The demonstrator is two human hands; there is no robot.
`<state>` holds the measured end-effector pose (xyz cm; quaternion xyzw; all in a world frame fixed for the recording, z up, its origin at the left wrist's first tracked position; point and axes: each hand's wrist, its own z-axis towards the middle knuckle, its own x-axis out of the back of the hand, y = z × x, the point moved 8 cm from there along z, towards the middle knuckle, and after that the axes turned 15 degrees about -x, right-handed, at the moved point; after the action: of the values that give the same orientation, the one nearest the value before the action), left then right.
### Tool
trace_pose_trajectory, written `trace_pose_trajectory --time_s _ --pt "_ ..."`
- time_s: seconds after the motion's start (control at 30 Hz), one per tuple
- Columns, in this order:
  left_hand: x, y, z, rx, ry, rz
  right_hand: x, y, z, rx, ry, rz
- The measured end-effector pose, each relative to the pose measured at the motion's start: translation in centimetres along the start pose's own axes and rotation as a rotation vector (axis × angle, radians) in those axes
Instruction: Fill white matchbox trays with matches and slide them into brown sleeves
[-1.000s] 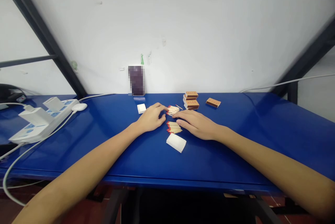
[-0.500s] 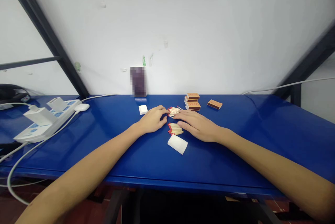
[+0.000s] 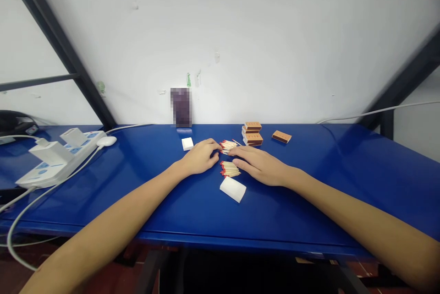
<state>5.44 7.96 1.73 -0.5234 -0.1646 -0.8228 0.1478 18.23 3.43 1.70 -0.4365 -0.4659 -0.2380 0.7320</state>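
Note:
Two heaps of red-headed matches lie on the blue table (image 3: 192,207) between my hands. My left hand (image 3: 202,155) rests at the red heads of the farther heap (image 3: 227,146), its fingers gently bent and the thumb apart. Over the other end of that heap reaches my right hand (image 3: 259,163), fingers stretched out and partly covering the sticks. Its thumb is near the closer heap (image 3: 230,169). Neither hand visibly grips a match. Just in front of the closer heap sits a white, flat, box-like piece (image 3: 233,189).
Behind the right hand stand stacked orange-brown matchboxes (image 3: 252,138), with a single matchbox (image 3: 282,136) to their right. A small white square (image 3: 187,144) lies beyond my left hand. A white power strip (image 3: 58,166) with cables is at left. A pixelated dark object (image 3: 181,107) leans on the wall.

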Motion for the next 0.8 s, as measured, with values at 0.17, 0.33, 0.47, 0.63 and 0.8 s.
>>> trace_pose_trajectory --time_s 0.17,0.33,0.47,0.63,0.8 --pt "0.05 0.03 0.02 -0.003 -0.006 -0.009 -0.01 0.0 0.07 -0.014 -0.018 0.03" --pt "0.1 0.16 0.07 -0.01 -0.012 -0.001 0.09 -0.13 0.07 0.002 -0.001 0.013" --pt "0.09 0.21 0.06 -0.019 -0.002 0.001 0.22 -0.34 -0.01 0.014 0.008 0.01" --pt "-0.08 0.27 0.04 -0.04 -0.003 -0.01 0.34 -0.45 -0.04 0.034 0.022 0.019" --pt "-0.17 0.3 0.03 -0.047 -0.004 0.007 0.24 -0.24 0.05 0.047 0.035 -0.01"
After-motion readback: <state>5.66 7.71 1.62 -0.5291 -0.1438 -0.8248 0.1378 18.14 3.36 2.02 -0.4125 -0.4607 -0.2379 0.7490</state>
